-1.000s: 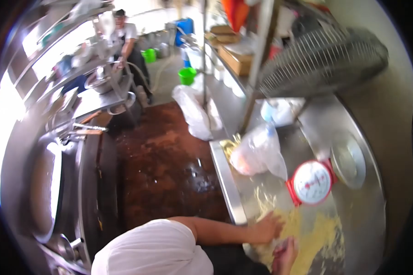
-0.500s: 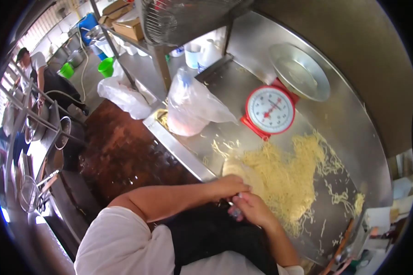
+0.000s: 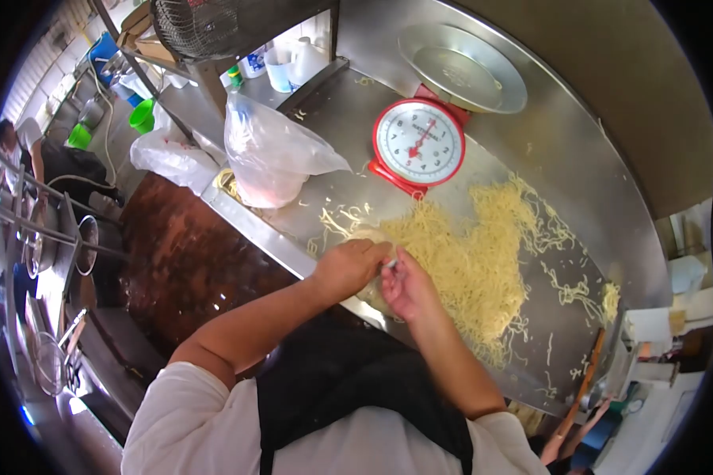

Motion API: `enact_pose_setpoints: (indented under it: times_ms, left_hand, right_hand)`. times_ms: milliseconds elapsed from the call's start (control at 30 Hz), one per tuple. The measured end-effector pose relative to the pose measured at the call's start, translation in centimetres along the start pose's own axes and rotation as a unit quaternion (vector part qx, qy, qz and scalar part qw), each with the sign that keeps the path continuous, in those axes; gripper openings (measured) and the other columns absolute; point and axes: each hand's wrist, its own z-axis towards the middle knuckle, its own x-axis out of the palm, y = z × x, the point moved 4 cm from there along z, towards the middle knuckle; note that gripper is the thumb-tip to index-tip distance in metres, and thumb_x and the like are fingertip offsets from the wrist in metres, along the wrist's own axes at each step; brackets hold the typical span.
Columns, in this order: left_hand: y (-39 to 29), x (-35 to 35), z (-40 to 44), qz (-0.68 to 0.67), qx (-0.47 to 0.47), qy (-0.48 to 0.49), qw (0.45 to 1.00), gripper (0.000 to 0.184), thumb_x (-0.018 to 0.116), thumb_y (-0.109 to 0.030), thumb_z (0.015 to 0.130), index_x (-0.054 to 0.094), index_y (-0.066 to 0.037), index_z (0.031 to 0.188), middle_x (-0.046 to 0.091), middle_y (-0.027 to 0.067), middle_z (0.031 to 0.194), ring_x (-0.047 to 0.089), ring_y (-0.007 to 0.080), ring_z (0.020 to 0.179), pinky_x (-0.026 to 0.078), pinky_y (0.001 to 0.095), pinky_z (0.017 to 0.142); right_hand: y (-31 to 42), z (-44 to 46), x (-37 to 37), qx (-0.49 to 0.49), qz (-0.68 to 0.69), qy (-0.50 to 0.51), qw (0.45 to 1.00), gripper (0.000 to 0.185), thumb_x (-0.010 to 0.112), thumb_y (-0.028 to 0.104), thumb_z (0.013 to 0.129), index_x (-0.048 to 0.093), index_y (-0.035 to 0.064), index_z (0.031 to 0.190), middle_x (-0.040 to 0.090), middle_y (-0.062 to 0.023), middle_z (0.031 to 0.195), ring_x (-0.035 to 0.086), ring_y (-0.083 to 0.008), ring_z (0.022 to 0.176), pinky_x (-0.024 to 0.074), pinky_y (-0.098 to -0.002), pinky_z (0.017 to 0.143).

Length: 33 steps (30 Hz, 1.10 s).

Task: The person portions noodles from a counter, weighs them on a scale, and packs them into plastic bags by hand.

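A pale, rounded plastic bag of noodles (image 3: 370, 235) rests at the counter's front edge, partly hidden under my hands. My left hand (image 3: 355, 265) is closed at the top of the bag, its fingertips bent inward. Against those fingertips, my right hand (image 3: 407, 286) pinches a small whitish bit that looks like the bag's twisted neck. Just beyond them a wide heap of loose yellow noodles (image 3: 459, 265) covers the metal counter.
Behind the noodles stands a red dial scale (image 3: 420, 142) with a round metal pan (image 3: 463, 70). A filled clear plastic bag (image 3: 269, 154) sits left of it. A wooden stick (image 3: 582, 388) lies at the right edge. Across the wet floor (image 3: 190, 245), a person (image 3: 36, 154) stands by pots.
My right hand has turned so its palm faces upward, and its fingers now meet my left fingertips. The camera view has shifted, so the scale and bags appear further left and higher.
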Motion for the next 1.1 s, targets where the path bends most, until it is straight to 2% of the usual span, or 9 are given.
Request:
enact_pose_setpoints:
  times_ms: [167, 367, 500, 600, 667, 767, 867, 1033, 1100]
  left_hand:
    - [-0.7, -0.7, 0.0, 0.034, 0.003, 0.041, 0.999, 0.048, 0.063, -0.008, 0.076, 0.057, -0.012, 0.124, 0.061, 0.0071, 0.082, 0.062, 0.0252, 0.075, 0.051, 0.0346, 0.065]
    - [-0.5, -1.9, 0.7, 0.083, 0.071, 0.128, 0.986, 0.039, 0.061, -0.007, 0.073, 0.063, -0.011, 0.112, 0.062, 0.0062, 0.081, 0.063, 0.0217, 0.076, 0.051, 0.0328, 0.063]
    - [0.4, -2.3, 0.2, 0.008, 0.033, 0.086, 0.996, 0.025, 0.065, -0.011, 0.073, 0.065, -0.011, 0.098, 0.063, 0.0076, 0.08, 0.063, 0.0261, 0.075, 0.051, 0.0367, 0.066]
    - [0.9, -1.3, -1.0, -0.07, -0.148, 0.133, 0.977, 0.014, 0.066, -0.016, 0.08, 0.062, -0.008, 0.091, 0.06, 0.0058, 0.071, 0.059, 0.0213, 0.062, 0.049, 0.0336, 0.058]
    - [2.5, 0.3, -2.6, -0.302, -0.318, 0.166, 0.883, 0.013, 0.063, -0.021, 0.088, 0.058, -0.009, 0.088, 0.053, 0.0006, 0.061, 0.048, 0.0132, 0.048, 0.04, 0.0261, 0.045]
    - [2.3, 1.2, -3.7, -0.687, -0.476, 0.262, 0.483, 0.015, 0.062, -0.023, 0.089, 0.056, -0.01, 0.088, 0.047, -0.002, 0.055, 0.041, 0.0095, 0.042, 0.031, 0.0235, 0.039]
    - [1.7, 1.6, -3.0, -0.705, -0.494, 0.252, 0.442, 0.015, 0.062, -0.025, 0.089, 0.055, -0.012, 0.087, 0.041, -0.0031, 0.052, 0.036, 0.0084, 0.041, 0.026, 0.0238, 0.038]
    - [2.6, 0.0, -0.6, -0.334, -0.265, 0.22, 0.877, 0.021, 0.059, -0.03, 0.09, 0.057, -0.009, 0.097, 0.05, 0.0014, 0.056, 0.049, 0.0152, 0.047, 0.038, 0.0293, 0.044]
    - [1.6, -0.8, 0.0, -0.164, -0.146, 0.173, 0.96, 0.026, 0.058, -0.03, 0.09, 0.058, -0.009, 0.105, 0.058, 0.0066, 0.064, 0.057, 0.0216, 0.057, 0.044, 0.0344, 0.051]
  right_hand:
    - [0.8, 0.5, 0.3, -0.175, -0.218, 0.032, 0.96, 0.011, 0.058, 0.009, 0.09, 0.062, 0.0036, 0.099, 0.065, -0.0041, 0.079, 0.062, -0.0122, 0.062, 0.051, -0.0236, 0.056]
    - [2.1, -1.6, 3.1, -0.369, -0.67, -0.048, 0.642, 0.055, 0.057, 0.009, 0.084, 0.039, 0.0084, 0.136, 0.067, -0.0124, 0.081, 0.064, -0.0301, 0.064, 0.05, -0.0398, 0.057]
    - [0.9, -3.1, 3.8, -0.37, -0.664, -0.013, 0.649, 0.065, 0.06, 0.016, 0.082, 0.033, 0.0108, 0.141, 0.067, -0.0129, 0.085, 0.063, -0.0346, 0.071, 0.0497, -0.0439, 0.062]
    - [0.0, -2.5, 2.6, -0.385, -0.636, -0.009, 0.669, 0.05, 0.064, 0.013, 0.078, 0.049, 0.0085, 0.125, 0.064, -0.0142, 0.097, 0.064, -0.0325, 0.078, 0.0513, -0.0406, 0.069]
    - [0.0, -2.5, 2.3, -0.38, -0.586, 0.011, 0.716, 0.033, 0.064, 0.007, 0.076, 0.059, 0.0053, 0.108, 0.06, -0.0139, 0.097, 0.063, -0.0296, 0.082, 0.0519, -0.0367, 0.07]
    - [0.4, -2.2, 1.3, -0.439, -0.543, 0.027, 0.715, 0.031, 0.063, 0.003, 0.077, 0.061, 0.0065, 0.107, 0.06, -0.0129, 0.091, 0.063, -0.0293, 0.08, 0.0515, -0.0346, 0.068]
    - [0.6, -2.7, 1.5, -0.525, -0.608, 0.001, 0.595, 0.031, 0.063, 0.006, 0.078, 0.062, 0.0093, 0.109, 0.059, -0.0125, 0.089, 0.062, -0.0296, 0.078, 0.0511, -0.0347, 0.067]
    - [0.2, -3.8, 2.0, -0.444, -0.662, -0.031, 0.602, 0.025, 0.058, 0.018, 0.085, 0.064, 0.0106, 0.109, 0.062, -0.0143, 0.087, 0.062, -0.0336, 0.076, 0.0501, -0.0402, 0.068]
    - [0.3, -3.2, 1.2, -0.424, -0.661, -0.029, 0.618, 0.024, 0.056, 0.02, 0.087, 0.064, 0.0095, 0.107, 0.063, -0.0158, 0.086, 0.061, -0.0353, 0.076, 0.0497, -0.0424, 0.068]
